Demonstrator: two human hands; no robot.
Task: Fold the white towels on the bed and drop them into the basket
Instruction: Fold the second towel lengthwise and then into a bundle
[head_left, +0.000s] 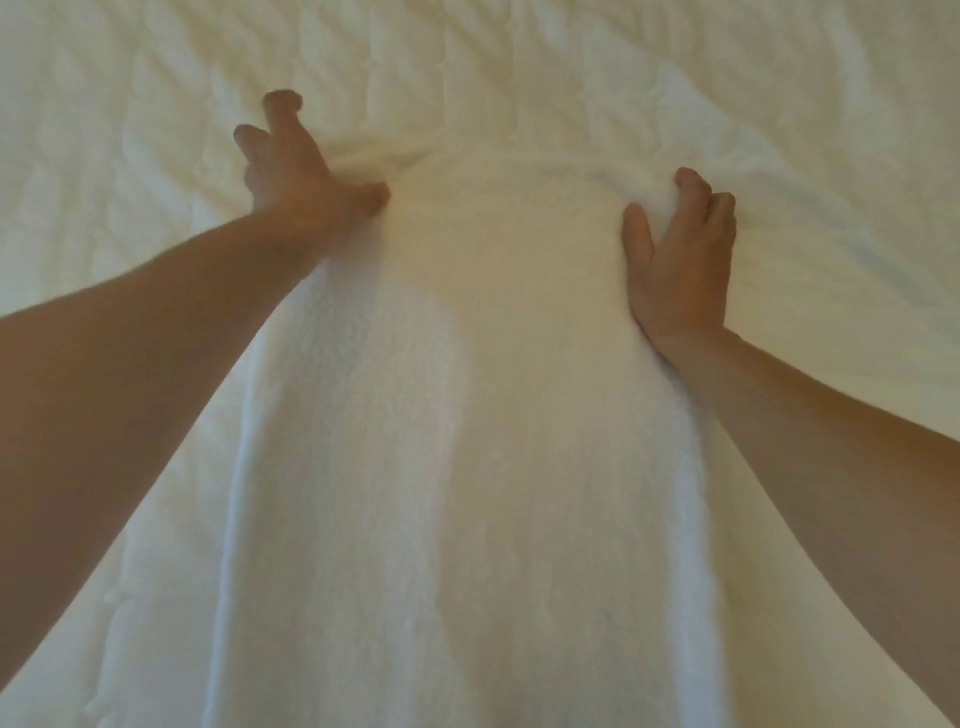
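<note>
A cream-white quilted bed (779, 93) with a stitched, padded cover fills the whole view, its surface showing soft diagonal puckers toward the far side. Lying on it, running lengthwise from the near edge of the view away from the person, is a long white terry-cloth towel (467, 441), its looped pile visible along the middle and its two long edges rolled slightly into soft ridges. The towel widens toward the bottom of the view and narrows to its far end, where the cloth bunches into wrinkles between the two hands. Two bare forearms reach in from the lower left and lower right corners, each crossing over a long edge of the towel. The left hand (301, 171) is at the towel's far left corner, thumb pressed against the cloth and pinching the gathered edge, while its other fingers stretch out over the bed cover beyond. The right hand (680, 254) is at the far right corner, fingers curled and thumb spread, clutching a puffed fold of the towel. Motion blur softens both hands and the towel's far end.
</note>
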